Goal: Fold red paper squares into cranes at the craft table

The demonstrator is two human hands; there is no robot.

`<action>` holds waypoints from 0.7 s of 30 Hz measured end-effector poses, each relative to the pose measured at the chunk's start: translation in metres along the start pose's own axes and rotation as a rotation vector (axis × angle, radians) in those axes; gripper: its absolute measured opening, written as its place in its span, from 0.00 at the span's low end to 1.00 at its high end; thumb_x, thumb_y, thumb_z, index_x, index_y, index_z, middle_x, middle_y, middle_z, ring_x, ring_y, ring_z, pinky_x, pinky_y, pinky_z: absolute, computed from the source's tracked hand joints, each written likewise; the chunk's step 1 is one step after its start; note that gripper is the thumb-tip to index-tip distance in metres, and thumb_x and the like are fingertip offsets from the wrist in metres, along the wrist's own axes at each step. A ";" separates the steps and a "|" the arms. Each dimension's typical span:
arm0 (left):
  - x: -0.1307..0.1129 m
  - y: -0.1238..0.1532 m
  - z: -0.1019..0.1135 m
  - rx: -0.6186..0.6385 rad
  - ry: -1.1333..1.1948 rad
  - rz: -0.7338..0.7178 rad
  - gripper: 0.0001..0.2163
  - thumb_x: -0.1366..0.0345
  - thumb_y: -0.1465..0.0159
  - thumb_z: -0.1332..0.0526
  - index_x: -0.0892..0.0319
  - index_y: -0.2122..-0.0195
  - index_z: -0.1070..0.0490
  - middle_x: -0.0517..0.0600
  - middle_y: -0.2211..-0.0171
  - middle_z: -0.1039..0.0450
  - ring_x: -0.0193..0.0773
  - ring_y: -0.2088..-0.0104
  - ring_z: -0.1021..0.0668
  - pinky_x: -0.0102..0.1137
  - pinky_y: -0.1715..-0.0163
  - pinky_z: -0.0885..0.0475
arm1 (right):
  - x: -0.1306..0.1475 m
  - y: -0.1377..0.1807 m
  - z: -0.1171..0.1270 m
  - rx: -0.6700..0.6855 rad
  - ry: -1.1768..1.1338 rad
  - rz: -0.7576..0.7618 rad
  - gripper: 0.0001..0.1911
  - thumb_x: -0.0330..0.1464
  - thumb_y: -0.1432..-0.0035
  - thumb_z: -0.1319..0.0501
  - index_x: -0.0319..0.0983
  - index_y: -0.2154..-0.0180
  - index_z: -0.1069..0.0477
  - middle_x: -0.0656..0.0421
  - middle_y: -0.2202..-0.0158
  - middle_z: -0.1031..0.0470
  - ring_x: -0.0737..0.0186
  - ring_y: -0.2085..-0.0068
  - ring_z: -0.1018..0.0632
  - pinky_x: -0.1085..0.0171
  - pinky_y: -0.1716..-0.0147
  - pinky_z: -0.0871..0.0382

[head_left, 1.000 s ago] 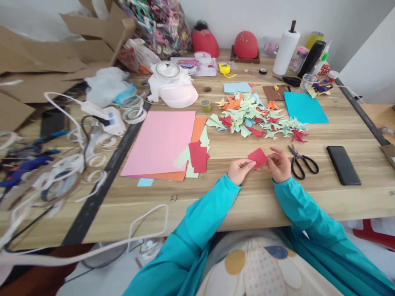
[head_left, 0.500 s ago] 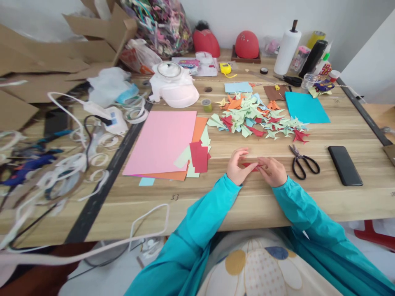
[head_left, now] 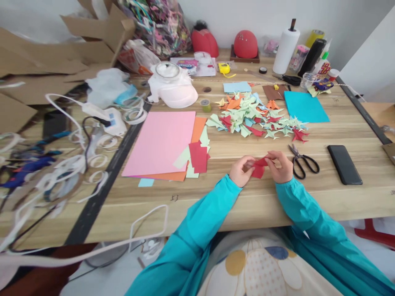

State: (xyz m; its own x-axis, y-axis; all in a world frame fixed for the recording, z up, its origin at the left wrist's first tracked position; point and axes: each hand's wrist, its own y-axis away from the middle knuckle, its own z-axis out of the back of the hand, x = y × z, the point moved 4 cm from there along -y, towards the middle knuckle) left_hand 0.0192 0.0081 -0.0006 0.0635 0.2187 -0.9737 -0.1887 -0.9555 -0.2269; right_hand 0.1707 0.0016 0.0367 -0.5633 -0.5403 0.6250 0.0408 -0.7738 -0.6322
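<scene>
Both my hands hold a small folded red paper (head_left: 258, 168) just above the wooden table (head_left: 265, 201), near its front edge. My left hand (head_left: 241, 171) pinches its left side, and my right hand (head_left: 281, 166) pinches its upper right corner. Both arms are in teal sleeves. A heap of folded paper shapes (head_left: 256, 117) in green, red and orange lies behind my hands. To the left lie red paper squares (head_left: 198, 156) beside a pink sheet (head_left: 162, 139) stacked on an orange sheet.
Black scissors (head_left: 300, 161) and a black phone (head_left: 344, 164) lie right of my hands. A blue sheet (head_left: 305, 107) and a paper towel roll (head_left: 285, 49) stand farther back. Tape rolls, cables and a glue gun (head_left: 103, 115) clutter the left; cardboard is piled at the back left.
The red paper was an open square held up, then was pressed flat on the table and folded. Now both hands have lifted it again, folded smaller.
</scene>
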 end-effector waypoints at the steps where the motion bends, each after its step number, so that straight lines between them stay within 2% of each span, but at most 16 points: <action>1: -0.001 0.000 -0.001 0.027 -0.023 -0.022 0.09 0.73 0.47 0.41 0.62 0.64 0.29 0.55 0.64 0.25 0.38 0.66 0.23 0.31 0.65 0.27 | -0.002 0.000 0.000 -0.005 -0.003 -0.016 0.12 0.28 0.47 0.41 0.42 0.58 0.32 0.58 0.68 0.25 0.62 0.67 0.25 0.61 0.66 0.28; 4: -0.004 -0.001 -0.002 0.120 -0.127 -0.060 0.07 0.73 0.48 0.41 0.61 0.69 0.26 0.55 0.63 0.25 0.39 0.62 0.23 0.33 0.61 0.28 | -0.005 0.001 0.000 -0.006 -0.006 -0.044 0.11 0.28 0.46 0.42 0.42 0.59 0.32 0.58 0.68 0.25 0.62 0.67 0.25 0.61 0.67 0.28; 7: -0.001 -0.001 -0.003 0.156 -0.137 -0.002 0.09 0.73 0.49 0.40 0.60 0.68 0.24 0.54 0.63 0.25 0.40 0.62 0.23 0.34 0.60 0.28 | -0.001 -0.002 0.000 0.011 0.017 -0.020 0.09 0.28 0.46 0.42 0.41 0.61 0.31 0.57 0.67 0.25 0.61 0.66 0.25 0.60 0.66 0.28; 9: 0.002 -0.002 0.000 0.087 -0.084 0.052 0.09 0.72 0.49 0.39 0.60 0.66 0.24 0.54 0.61 0.25 0.39 0.63 0.23 0.34 0.62 0.27 | 0.003 -0.004 0.003 0.005 0.050 0.022 0.10 0.28 0.47 0.41 0.41 0.61 0.31 0.55 0.65 0.26 0.59 0.62 0.26 0.57 0.62 0.29; 12: 0.006 -0.004 0.007 -0.088 0.032 0.122 0.10 0.68 0.50 0.37 0.61 0.65 0.24 0.55 0.61 0.25 0.39 0.63 0.23 0.34 0.61 0.28 | 0.006 -0.005 0.007 -0.035 0.080 0.053 0.13 0.28 0.48 0.40 0.41 0.59 0.31 0.53 0.58 0.28 0.56 0.56 0.27 0.53 0.56 0.32; 15: 0.009 -0.006 0.016 -0.225 0.116 0.176 0.13 0.64 0.49 0.36 0.61 0.62 0.25 0.54 0.60 0.25 0.39 0.61 0.24 0.35 0.57 0.30 | 0.005 -0.003 0.003 0.025 0.048 0.030 0.16 0.29 0.49 0.40 0.42 0.56 0.33 0.51 0.55 0.32 0.54 0.54 0.29 0.52 0.56 0.31; 18: 0.010 -0.007 0.019 -0.261 0.157 0.205 0.16 0.61 0.49 0.35 0.60 0.59 0.26 0.54 0.58 0.26 0.40 0.59 0.25 0.36 0.55 0.31 | 0.005 0.003 -0.011 0.164 0.031 0.036 0.20 0.29 0.50 0.40 0.41 0.52 0.35 0.50 0.52 0.36 0.53 0.51 0.31 0.52 0.55 0.31; 21: 0.009 -0.006 0.017 -0.243 0.183 0.189 0.16 0.61 0.49 0.35 0.60 0.59 0.26 0.54 0.55 0.27 0.41 0.58 0.25 0.36 0.54 0.31 | 0.005 0.008 -0.023 0.239 0.042 0.074 0.21 0.27 0.50 0.43 0.41 0.51 0.36 0.49 0.52 0.39 0.53 0.51 0.32 0.51 0.54 0.32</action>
State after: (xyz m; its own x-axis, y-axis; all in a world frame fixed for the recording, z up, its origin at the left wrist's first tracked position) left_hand 0.0045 0.0192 -0.0086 0.2286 0.0157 -0.9734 0.0229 -0.9997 -0.0107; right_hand 0.1493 0.0008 0.0241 -0.5849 -0.5883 0.5584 0.2742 -0.7913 -0.5465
